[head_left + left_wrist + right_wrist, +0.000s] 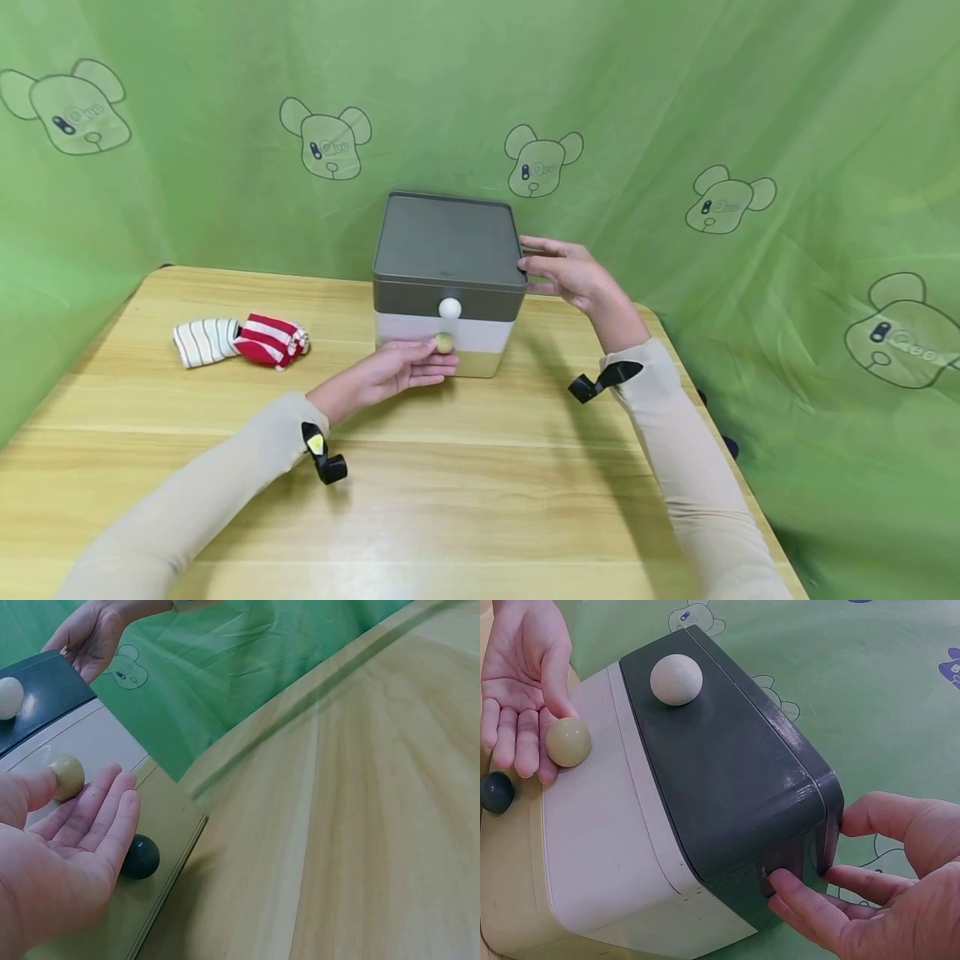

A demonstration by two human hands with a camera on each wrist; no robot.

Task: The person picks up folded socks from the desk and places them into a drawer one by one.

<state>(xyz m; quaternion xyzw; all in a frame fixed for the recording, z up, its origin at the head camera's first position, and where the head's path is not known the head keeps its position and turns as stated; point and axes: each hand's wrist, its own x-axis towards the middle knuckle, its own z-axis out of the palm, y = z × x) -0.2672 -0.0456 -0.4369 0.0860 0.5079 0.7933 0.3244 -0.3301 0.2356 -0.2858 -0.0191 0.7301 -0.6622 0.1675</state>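
A small three-tier drawer box (450,237) stands on the table, dark grey above, white in the middle, beige below. My left hand (393,372) is at its front, with thumb and forefinger pinching the beige knob (67,777) of the white middle drawer (607,817). The other fingers extend below that knob. My right hand (900,877) holds the box's upper right side, thumb at the top rim and fingertips in a recess under it. A white knob (676,679) sits on the top drawer, a dark knob (141,857) on the bottom one. All drawers look closed.
Left of the box, a rolled white striped sock (207,342) lies against a red-and-white striped bundle (270,340). The wooden table (420,508) ends at a green curtain (442,75) behind and on both sides.
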